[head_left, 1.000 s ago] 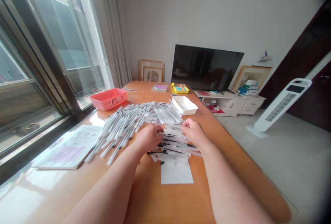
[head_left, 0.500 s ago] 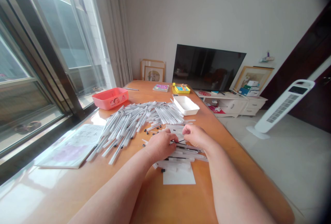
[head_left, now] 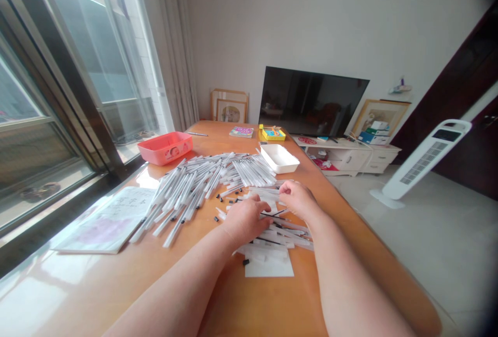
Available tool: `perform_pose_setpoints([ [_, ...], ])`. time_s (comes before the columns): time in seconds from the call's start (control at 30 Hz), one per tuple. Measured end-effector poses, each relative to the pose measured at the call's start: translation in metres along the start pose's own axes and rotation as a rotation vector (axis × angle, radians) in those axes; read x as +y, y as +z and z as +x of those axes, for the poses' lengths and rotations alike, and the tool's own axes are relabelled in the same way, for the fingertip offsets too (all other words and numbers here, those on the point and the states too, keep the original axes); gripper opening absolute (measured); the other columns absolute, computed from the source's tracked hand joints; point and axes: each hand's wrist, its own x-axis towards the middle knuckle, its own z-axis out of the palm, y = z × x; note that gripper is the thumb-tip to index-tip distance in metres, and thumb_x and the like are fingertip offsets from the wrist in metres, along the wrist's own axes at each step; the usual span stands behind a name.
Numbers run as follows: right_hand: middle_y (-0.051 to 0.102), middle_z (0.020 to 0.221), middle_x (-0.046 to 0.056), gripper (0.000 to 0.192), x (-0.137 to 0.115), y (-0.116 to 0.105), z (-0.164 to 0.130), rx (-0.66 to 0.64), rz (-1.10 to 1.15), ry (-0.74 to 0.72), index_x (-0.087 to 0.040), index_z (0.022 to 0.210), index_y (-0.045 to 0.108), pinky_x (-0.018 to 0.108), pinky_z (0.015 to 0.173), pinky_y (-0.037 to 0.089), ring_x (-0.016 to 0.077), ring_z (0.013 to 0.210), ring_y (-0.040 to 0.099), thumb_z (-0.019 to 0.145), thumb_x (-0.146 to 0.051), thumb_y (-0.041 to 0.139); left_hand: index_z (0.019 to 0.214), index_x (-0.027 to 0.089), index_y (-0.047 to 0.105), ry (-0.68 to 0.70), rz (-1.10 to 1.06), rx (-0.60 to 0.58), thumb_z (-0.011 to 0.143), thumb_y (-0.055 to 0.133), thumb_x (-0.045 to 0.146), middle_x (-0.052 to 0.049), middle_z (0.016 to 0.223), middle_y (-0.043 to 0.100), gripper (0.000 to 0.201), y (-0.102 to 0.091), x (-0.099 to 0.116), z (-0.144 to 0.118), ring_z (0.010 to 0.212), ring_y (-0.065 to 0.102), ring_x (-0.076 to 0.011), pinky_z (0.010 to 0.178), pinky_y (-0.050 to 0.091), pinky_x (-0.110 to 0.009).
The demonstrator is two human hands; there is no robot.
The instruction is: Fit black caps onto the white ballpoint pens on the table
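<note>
My left hand (head_left: 246, 218) and my right hand (head_left: 298, 198) hover close together over a small heap of clear pen barrels and thin black refills (head_left: 280, 233) lying on a white sheet of paper (head_left: 268, 267). The left hand's fingers pinch a thin black refill (head_left: 272, 214). The right hand's fingers are curled around a clear pen barrel (head_left: 268, 192) that points left. A big pile of clear pens with black tips (head_left: 202, 176) spreads over the orange table (head_left: 116, 280) just beyond and left of my hands. Several small black caps (head_left: 227, 198) lie loose between the two piles.
A white tray (head_left: 279, 158) stands behind my right hand and a pink tray (head_left: 165, 148) sits at the far left by the window. A printed sheet (head_left: 111, 218) lies at the left. A small book (head_left: 241, 131) and a yellow box (head_left: 272, 133) rest at the far end. The table's right edge drops to the floor.
Both hands shifted right from the pile's left side to over the small heap. The left hand picked up a black refill and the right hand lifted slightly with a barrel.
</note>
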Motion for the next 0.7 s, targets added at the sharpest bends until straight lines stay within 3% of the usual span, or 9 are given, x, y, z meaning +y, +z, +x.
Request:
perform_pose_setpoints([
  [0.23,0.064,0.067,-0.002,0.009,-0.015,-0.001,-0.014,-0.212,0.236,-0.102,-0.02,0.082,0.068,0.022,0.055,0.035,0.0146,0.063,0.056,0.076,-0.027,0.065,0.097,0.028,0.072,-0.042,-0.012,0.098,0.089,0.051,0.029,-0.002,0.1,0.072,0.022,-0.005,-0.011,0.003,0.091,0.069,-0.0204,0.074,0.047,-0.029],
  [0.43,0.061,0.063,-0.003,0.014,-0.026,0.001,-0.024,-0.36,0.193,-0.174,-0.022,0.082,0.07,0.023,0.056,0.035,0.0144,0.061,0.053,0.072,-0.032,0.076,0.092,0.028,0.072,-0.25,0.052,0.247,0.088,0.053,0.027,-0.002,0.101,0.075,0.019,-0.02,-0.041,0.008,0.095,0.068,-0.0215,0.077,0.047,-0.028],
  [0.57,0.064,0.067,-0.002,0.01,-0.03,0.003,-0.023,-0.337,0.091,-0.155,-0.024,0.082,0.071,0.024,0.057,0.035,0.0148,0.063,0.054,0.075,-0.03,0.073,0.094,0.029,0.074,-0.473,0.078,0.362,0.087,0.053,0.028,-0.004,0.101,0.076,0.022,-0.03,-0.07,0.009,0.092,0.068,-0.0241,0.072,0.045,-0.03],
  [0.7,0.069,0.075,-0.001,0.007,-0.03,0.007,-0.019,-0.247,-0.035,-0.114,-0.025,0.08,0.071,0.024,0.058,0.035,0.0156,0.066,0.056,0.076,-0.03,0.071,0.097,0.03,0.074,-0.588,0.077,0.448,0.086,0.054,0.031,-0.005,0.106,0.076,0.023,-0.038,-0.089,0.008,0.098,0.066,-0.0274,0.078,0.045,-0.034],
])
